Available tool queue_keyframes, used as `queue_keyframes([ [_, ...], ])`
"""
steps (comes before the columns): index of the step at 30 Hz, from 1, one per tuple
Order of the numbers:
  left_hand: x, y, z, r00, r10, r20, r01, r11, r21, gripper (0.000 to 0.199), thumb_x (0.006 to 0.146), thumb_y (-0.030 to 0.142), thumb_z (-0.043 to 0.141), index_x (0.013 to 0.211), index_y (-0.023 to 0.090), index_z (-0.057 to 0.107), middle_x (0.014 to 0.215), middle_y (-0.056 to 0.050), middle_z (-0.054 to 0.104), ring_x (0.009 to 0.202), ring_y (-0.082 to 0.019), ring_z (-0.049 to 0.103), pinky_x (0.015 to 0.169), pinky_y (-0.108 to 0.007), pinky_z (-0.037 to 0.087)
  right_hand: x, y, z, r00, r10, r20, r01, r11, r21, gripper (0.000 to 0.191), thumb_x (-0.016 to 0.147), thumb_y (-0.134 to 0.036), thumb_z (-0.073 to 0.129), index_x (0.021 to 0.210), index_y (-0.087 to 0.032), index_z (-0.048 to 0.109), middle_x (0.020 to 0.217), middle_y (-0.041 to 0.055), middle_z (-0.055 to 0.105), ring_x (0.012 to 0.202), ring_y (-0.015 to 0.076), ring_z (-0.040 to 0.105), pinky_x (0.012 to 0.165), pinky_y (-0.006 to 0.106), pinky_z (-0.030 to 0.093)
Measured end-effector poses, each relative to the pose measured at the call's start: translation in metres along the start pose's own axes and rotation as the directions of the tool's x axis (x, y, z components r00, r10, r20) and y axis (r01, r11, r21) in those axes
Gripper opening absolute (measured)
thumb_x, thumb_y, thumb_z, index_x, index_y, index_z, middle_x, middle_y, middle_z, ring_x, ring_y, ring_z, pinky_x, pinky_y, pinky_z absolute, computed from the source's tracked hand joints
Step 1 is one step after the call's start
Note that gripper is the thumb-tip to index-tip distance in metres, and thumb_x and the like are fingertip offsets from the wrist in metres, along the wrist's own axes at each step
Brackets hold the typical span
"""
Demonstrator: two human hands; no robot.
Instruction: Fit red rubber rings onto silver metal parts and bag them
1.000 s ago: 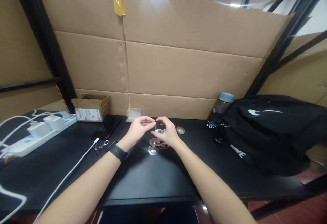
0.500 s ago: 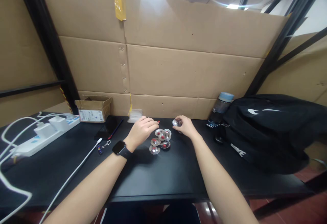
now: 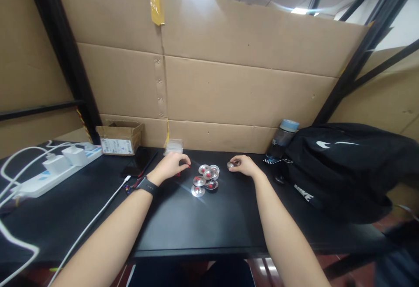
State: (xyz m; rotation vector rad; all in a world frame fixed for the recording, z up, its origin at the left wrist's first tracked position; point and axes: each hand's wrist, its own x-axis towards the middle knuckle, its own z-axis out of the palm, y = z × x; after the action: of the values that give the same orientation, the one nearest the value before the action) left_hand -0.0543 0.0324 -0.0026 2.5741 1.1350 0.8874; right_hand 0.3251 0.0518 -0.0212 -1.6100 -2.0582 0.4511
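A cluster of small, shiny, domed metal discs (image 3: 208,174) with red centres lies overlapping on the black table, between my hands. To its left, my left hand (image 3: 170,166) is closed in a pinch, with a small red piece (image 3: 189,166) at the fingertips. Another bit of red (image 3: 177,174) shows just below that hand. Right of the cluster, my right hand (image 3: 244,165) grips a single metal disc (image 3: 231,164) by its edge, the fingers partly covering it.
A clear plastic packet (image 3: 173,146) and an open cardboard box (image 3: 120,138) stand along the back, near a dark phone (image 3: 139,162). At left are a white power strip (image 3: 59,173) and cables. A water bottle (image 3: 282,140) and black backpack (image 3: 343,169) occupy the right.
My left hand has moved left, away from the cluster, and the red piece now shows in its pinch. My right hand has shifted slightly right and nearer with its disc.
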Motion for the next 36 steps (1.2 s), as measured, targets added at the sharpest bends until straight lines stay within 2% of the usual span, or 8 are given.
queue_keyframes([
  [7, -0.008, -0.029, -0.018, 0.995, -0.095, 0.040, 0.099, 0.989, -0.111, 0.012, 0.081, 0.030, 0.069, 0.083, 0.020, 0.076, 0.085, -0.001, 0.078, 0.080, -0.017, 0.072, 0.077, -0.024, 0.050, -0.001, -0.006, 0.003, 0.999, -0.039, -0.025, 0.038, 0.999, -0.033, 0.035, 0.064, -0.034, 0.085, 0.093, -0.019, 0.075, 0.086, 0.0031, 0.074, 0.079, 0.0187, 0.067, 0.074, 0.027, 0.049],
  [11, -0.012, -0.039, -0.018, 0.982, -0.139, 0.129, 0.156, 0.979, -0.133, 0.016, 0.079, 0.034, 0.070, 0.083, 0.019, 0.077, 0.083, -0.002, 0.078, 0.076, -0.017, 0.072, 0.072, -0.023, 0.051, 0.000, -0.035, 0.017, 0.976, -0.174, -0.127, 0.176, 0.984, 0.002, 0.020, 0.078, -0.032, 0.075, 0.094, -0.020, 0.074, 0.099, 0.0060, 0.074, 0.089, 0.0194, 0.067, 0.082, 0.030, 0.049],
  [15, -0.013, -0.041, -0.016, 0.975, -0.144, 0.170, 0.166, 0.978, -0.128, 0.019, 0.078, 0.035, 0.070, 0.086, 0.020, 0.077, 0.083, -0.002, 0.078, 0.075, -0.017, 0.072, 0.072, -0.022, 0.050, -0.005, -0.070, 0.028, 0.939, -0.336, -0.069, 0.339, 0.940, 0.042, 0.017, 0.083, -0.033, 0.072, 0.096, -0.022, 0.075, 0.104, 0.0050, 0.073, 0.097, 0.0203, 0.066, 0.089, 0.032, 0.048],
  [20, -0.009, -0.024, -0.012, 0.995, -0.070, 0.078, 0.072, 0.997, -0.025, 0.017, 0.083, 0.033, 0.066, 0.088, 0.022, 0.077, 0.090, -0.002, 0.078, 0.083, -0.018, 0.071, 0.077, -0.025, 0.049, -0.016, -0.091, 0.027, 0.889, -0.442, 0.120, 0.447, 0.894, -0.019, 0.031, 0.072, -0.024, 0.080, 0.103, -0.030, 0.077, 0.118, 0.0024, 0.071, 0.110, 0.0250, 0.062, 0.096, 0.037, 0.044],
  [24, -0.003, -0.001, -0.002, 0.999, 0.020, 0.033, -0.020, 1.000, -0.015, 0.018, 0.089, 0.030, 0.061, 0.089, 0.021, 0.076, 0.092, -0.003, 0.077, 0.085, -0.018, 0.070, 0.082, -0.028, 0.050, -0.019, -0.093, 0.027, 0.878, -0.439, 0.188, 0.455, 0.889, -0.050, 0.031, 0.073, -0.014, 0.076, 0.097, -0.032, 0.078, 0.113, 0.0003, 0.072, 0.107, 0.0232, 0.064, 0.092, 0.034, 0.045],
  [28, 0.000, 0.023, 0.012, 0.998, 0.068, 0.016, -0.066, 0.994, -0.089, 0.019, 0.093, 0.029, 0.058, 0.101, 0.021, 0.073, 0.096, -0.003, 0.076, 0.087, -0.017, 0.069, 0.080, -0.026, 0.051, -0.017, -0.097, 0.029, 0.886, -0.453, 0.093, 0.458, 0.888, -0.034, 0.016, 0.082, -0.018, 0.075, 0.091, -0.030, 0.080, 0.108, 0.0023, 0.072, 0.103, 0.0216, 0.065, 0.093, 0.035, 0.045],
  [31, 0.001, 0.035, 0.022, 0.994, 0.103, 0.022, -0.098, 0.981, -0.170, 0.024, 0.097, 0.031, 0.053, 0.113, 0.021, 0.069, 0.102, -0.004, 0.074, 0.090, -0.017, 0.068, 0.082, -0.026, 0.051, -0.016, -0.105, 0.030, 0.855, -0.518, -0.008, 0.518, 0.854, 0.046, 0.014, 0.087, -0.022, 0.072, 0.095, -0.030, 0.081, 0.104, 0.0035, 0.072, 0.098, 0.0200, 0.065, 0.091, 0.033, 0.047],
  [36, 0.003, 0.040, 0.029, 0.991, 0.130, -0.017, -0.130, 0.968, -0.213, 0.022, 0.098, 0.032, 0.053, 0.107, 0.021, 0.069, 0.105, -0.005, 0.071, 0.094, -0.017, 0.066, 0.084, -0.028, 0.050, -0.020, -0.118, 0.032, 0.814, -0.577, -0.072, 0.581, 0.801, 0.142, 0.015, 0.090, -0.026, 0.069, 0.098, -0.031, 0.081, 0.099, 0.0032, 0.073, 0.092, 0.0189, 0.066, 0.086, 0.030, 0.049],
])
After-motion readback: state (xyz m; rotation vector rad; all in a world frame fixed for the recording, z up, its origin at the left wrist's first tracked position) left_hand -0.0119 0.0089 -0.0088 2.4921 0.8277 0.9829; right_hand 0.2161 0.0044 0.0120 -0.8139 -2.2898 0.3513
